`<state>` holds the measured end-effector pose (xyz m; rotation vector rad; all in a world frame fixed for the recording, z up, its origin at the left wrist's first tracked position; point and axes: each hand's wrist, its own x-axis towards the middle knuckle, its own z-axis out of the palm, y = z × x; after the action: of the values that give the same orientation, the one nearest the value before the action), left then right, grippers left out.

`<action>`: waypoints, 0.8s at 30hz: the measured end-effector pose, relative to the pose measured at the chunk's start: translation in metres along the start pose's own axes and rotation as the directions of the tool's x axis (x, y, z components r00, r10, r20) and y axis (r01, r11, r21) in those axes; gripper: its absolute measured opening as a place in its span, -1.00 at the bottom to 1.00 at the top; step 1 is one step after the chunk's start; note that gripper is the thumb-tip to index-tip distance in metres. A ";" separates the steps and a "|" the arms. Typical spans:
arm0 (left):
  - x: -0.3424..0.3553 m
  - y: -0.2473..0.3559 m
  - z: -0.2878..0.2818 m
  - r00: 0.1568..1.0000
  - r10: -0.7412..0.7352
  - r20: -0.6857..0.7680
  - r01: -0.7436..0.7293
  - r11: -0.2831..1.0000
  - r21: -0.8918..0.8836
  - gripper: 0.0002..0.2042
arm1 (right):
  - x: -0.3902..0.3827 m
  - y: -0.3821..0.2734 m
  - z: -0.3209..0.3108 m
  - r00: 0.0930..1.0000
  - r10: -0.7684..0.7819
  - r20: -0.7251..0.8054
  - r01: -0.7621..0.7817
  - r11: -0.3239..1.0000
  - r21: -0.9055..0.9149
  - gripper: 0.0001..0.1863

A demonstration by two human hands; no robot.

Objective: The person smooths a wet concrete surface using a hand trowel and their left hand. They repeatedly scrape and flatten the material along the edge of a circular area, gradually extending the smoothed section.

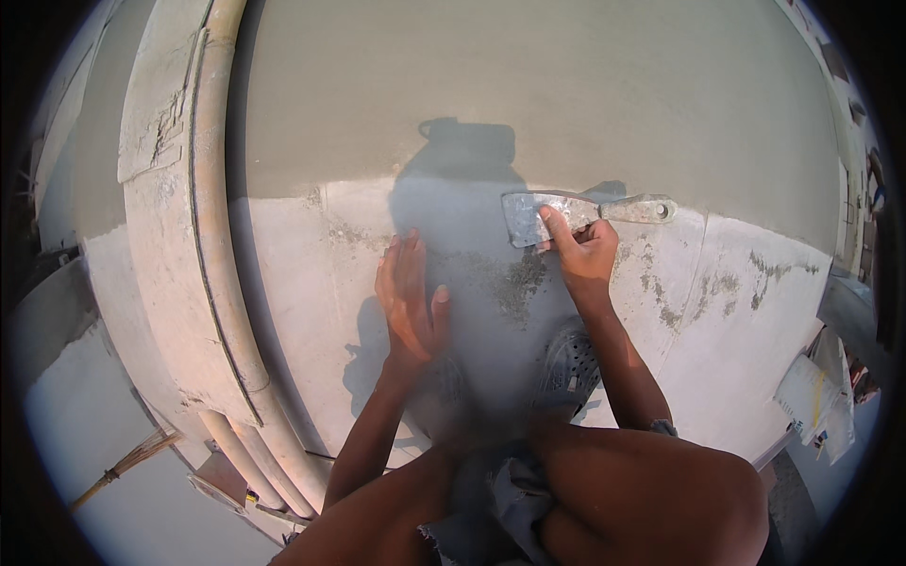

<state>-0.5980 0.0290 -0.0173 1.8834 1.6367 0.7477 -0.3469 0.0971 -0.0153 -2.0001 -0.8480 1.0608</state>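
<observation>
1. Head view, looking down: a person squats on a pale concrete ledge, knees at 6 o'clock and both bare forearms reaching up toward the centre of the picture.

2. The right hand holds a flat metal scraper, just to the 2 o'clock side of centre. The blade lies broadside on the surface where the pale ledge meets a darker grey wall. Its handle sticks out toward 3 o'clock and ends in a small hole.

3. The right grip is closed on the scraper: fingers lie over the blade near its neck, pressing it down, and the handle itself is left free.

4. Judged from its look, the scraper is thin, stiff and light, crusted with dried mortar, so probably rough rather than slippery. The handle or the neck behind the blade seems the safest place to take it. The blade's edges may be sharp.

5. The left hand lies flat at centre, palm down, fingers together and pointing to 12 o'clock. It holds nothing and looks braced on the ledge.

6. A patch of grey debris sits between the hands, below the blade.

7. A pipe curves from 12 down to 7 o'clock on the left. A broom lies at 8 o'clock, and a white bag at 4 o'clock.
</observation>
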 end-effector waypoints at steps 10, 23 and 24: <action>0.008 -0.003 -0.008 0.923 -0.304 -0.236 0.288 0.953 -0.099 -0.29 | -0.030 -0.018 0.061 0.836 -0.172 0.521 0.143 0.985 0.096 -0.57; -0.033 0.047 -0.027 0.734 0.068 0.676 -0.098 0.995 0.006 -0.39 | -0.013 -0.034 -0.019 0.996 -0.088 0.010 0.069 0.847 0.527 -0.59; -0.039 0.069 -0.036 0.651 0.059 0.757 -0.044 0.998 -0.040 -0.42 | -0.011 -0.032 -0.023 0.997 -0.079 0.010 0.062 0.842 0.536 -0.59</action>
<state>-0.5793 -0.0172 0.0542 1.8531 1.0133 -0.0639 -0.3390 0.0991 0.0245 -1.4699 -0.5510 1.1390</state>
